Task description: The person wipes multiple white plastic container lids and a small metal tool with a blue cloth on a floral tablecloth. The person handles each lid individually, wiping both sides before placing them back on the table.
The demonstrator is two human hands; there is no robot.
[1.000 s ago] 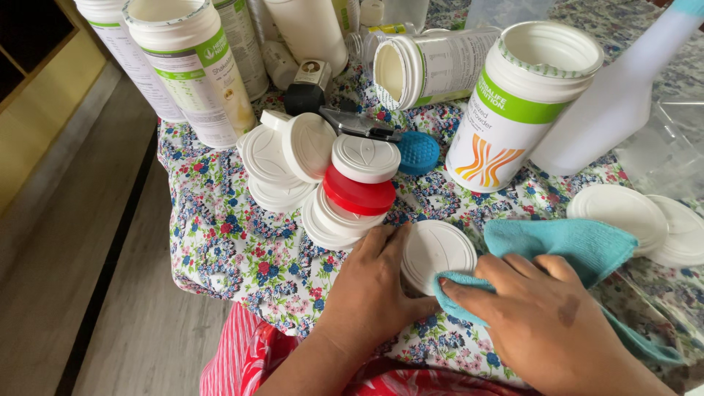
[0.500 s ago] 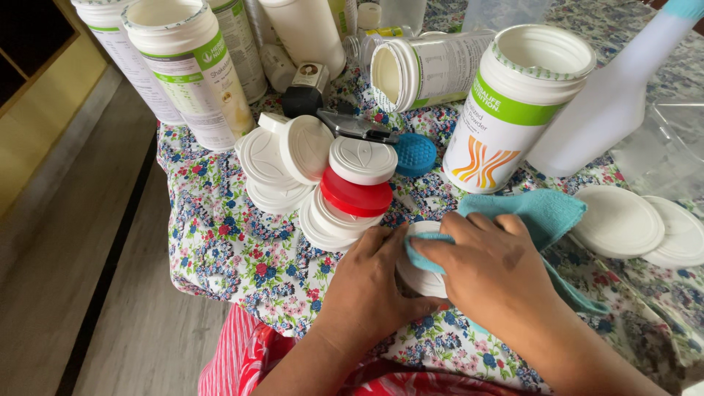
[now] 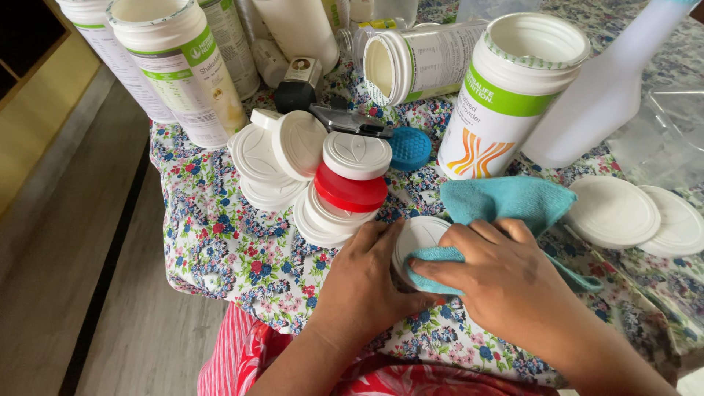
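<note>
**Floral table, lid under the cloth**

Floral tablecloth [image 3: 220,242] covers the table, grey floor down the left side of the frame. Centre-bottom: left hand [image 3: 363,282] lies flat on the cloth, fingers spread and loosely curled vs. the left rim of a round white lid [image 3: 419,236], bracing it, not gripping round it. Right hand [image 3: 506,282] presses a teal cloth [image 3: 506,199] onto the lid's lower right part; fingers bent, pinching a fold of cloth under the fingertips, rest of the cloth trailing up & right.

Vs. half a sec ago: right hand has slid down and right, so more of the lid's top shows; a sec ago it was further right still, lid almost fully bare. Left hand stays put at the rim.

Just above the hands, centre frame: pile of white lids [image 3: 293,158] w/ one red lid [image 3: 350,192] in it, a blue cap [image 3: 409,148] beside. Upper right: open white canister [image 3: 506,95] standing upright; another canister lying on its side [image 3: 411,62] upper centre. Two flat white lids [image 3: 612,213] at right edge, well apart from the hands.
</note>
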